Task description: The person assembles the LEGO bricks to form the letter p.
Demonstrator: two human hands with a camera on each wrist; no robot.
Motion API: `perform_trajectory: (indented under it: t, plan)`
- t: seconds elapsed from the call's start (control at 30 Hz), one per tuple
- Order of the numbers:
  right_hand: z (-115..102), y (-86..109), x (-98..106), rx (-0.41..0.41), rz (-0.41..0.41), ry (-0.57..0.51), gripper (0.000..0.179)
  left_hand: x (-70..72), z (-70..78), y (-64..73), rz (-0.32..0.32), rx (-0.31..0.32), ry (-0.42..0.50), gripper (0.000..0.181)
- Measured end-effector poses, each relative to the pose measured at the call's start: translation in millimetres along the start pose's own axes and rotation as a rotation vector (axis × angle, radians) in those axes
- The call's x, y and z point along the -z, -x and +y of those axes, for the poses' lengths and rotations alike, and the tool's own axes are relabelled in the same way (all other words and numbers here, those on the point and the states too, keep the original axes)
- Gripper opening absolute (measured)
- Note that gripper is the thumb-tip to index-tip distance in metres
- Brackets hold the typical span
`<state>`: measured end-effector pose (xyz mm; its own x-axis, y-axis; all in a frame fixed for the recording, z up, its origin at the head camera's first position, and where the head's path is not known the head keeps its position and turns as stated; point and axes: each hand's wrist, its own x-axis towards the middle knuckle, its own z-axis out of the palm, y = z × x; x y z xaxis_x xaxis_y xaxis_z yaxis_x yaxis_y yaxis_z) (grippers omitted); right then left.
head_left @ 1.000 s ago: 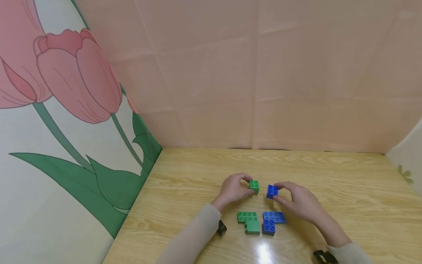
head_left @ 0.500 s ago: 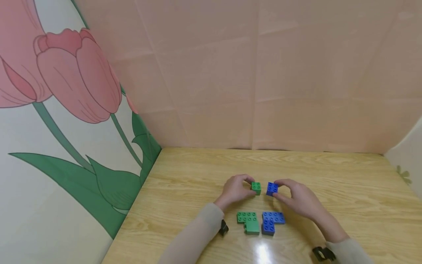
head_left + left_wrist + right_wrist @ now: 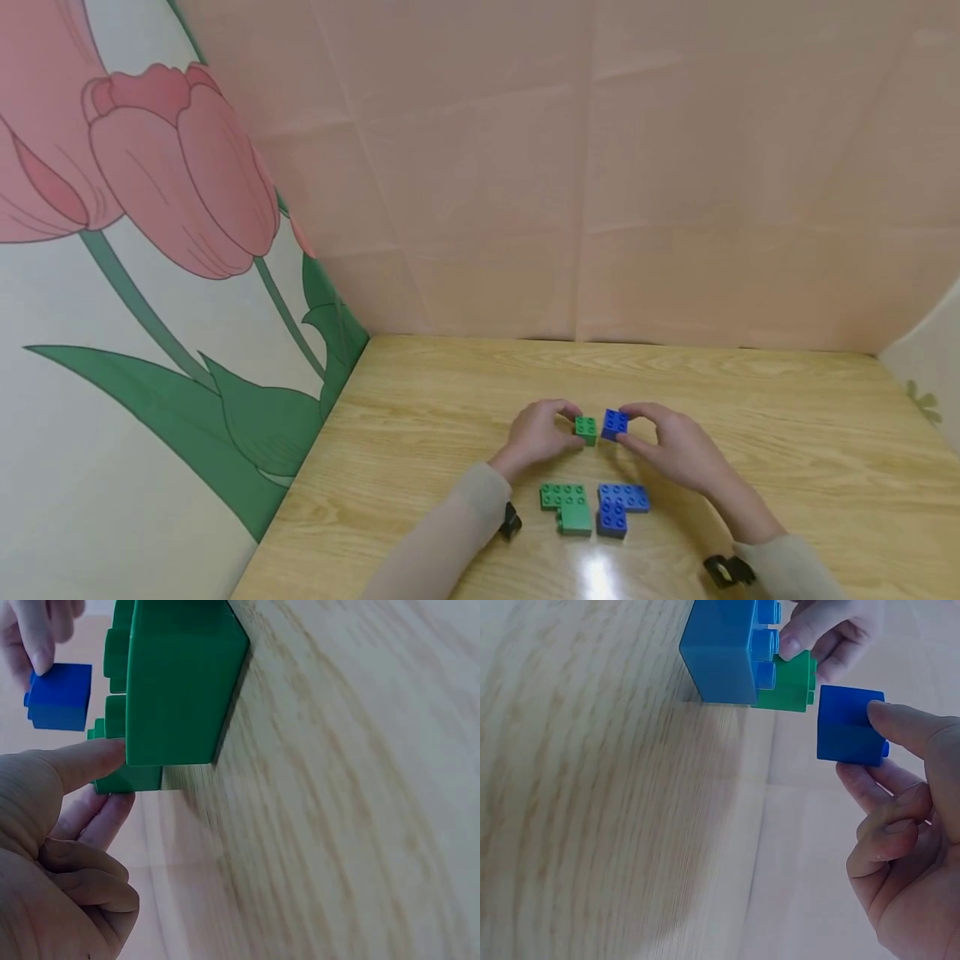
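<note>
In the head view my left hand [image 3: 536,437] pinches a small green toy brick [image 3: 586,431] between thumb and fingers. This brick sits on the tabletop in the left wrist view, its studs pointing up. To its right, my right hand [image 3: 678,450] pinches a small blue toy brick [image 3: 614,425], slightly turned. A narrow gap separates the two in the head view. The right wrist view has the blue brick [image 3: 847,726] raised off the wood, higher than the green brick [image 3: 791,686].
Nearer on the wooden table [image 3: 450,375] lie a long green brick [image 3: 562,495] with a smooth-faced green brick [image 3: 576,522] against it. Beside them a long blue brick [image 3: 633,497] adjoins a shorter blue brick [image 3: 612,525]. A pink cloth [image 3: 480,208] hangs behind the table.
The left hand has slid the green brick a little right and toward me. The right hand has moved the blue brick slightly left and away, so the gap between them has narrowed.
</note>
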<state>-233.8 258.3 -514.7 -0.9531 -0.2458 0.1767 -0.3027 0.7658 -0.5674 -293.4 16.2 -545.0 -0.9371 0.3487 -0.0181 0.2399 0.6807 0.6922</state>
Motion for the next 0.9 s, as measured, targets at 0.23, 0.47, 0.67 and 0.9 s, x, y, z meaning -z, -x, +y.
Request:
perform_trajectory:
  t: [0.23, 0.47, 0.67, 0.9]
  plan:
    - [-1.3, -5.6, -3.1, 0.001, -0.001, -0.013, 0.050, -1.4, -1.7, -0.4, 0.012, -0.009, -0.006, 0.037]
    - [-1.8, -10.6, -6.2, 0.004, -0.011, -0.041, 0.047, -0.2, -2.2, 0.0, 0.014, -0.009, -0.003, 0.036]
    - [-5.3, -15.8, -6.8, 0.019, -0.016, -0.085, 0.046, -0.6, -3.4, -0.1, 0.012, -0.010, 0.008, 0.035]
    - [-9.3, -20.9, -8.7, 0.020, -0.035, -0.135, 0.046, -0.7, -3.6, -1.1, 0.011, -0.014, 0.011, 0.036]
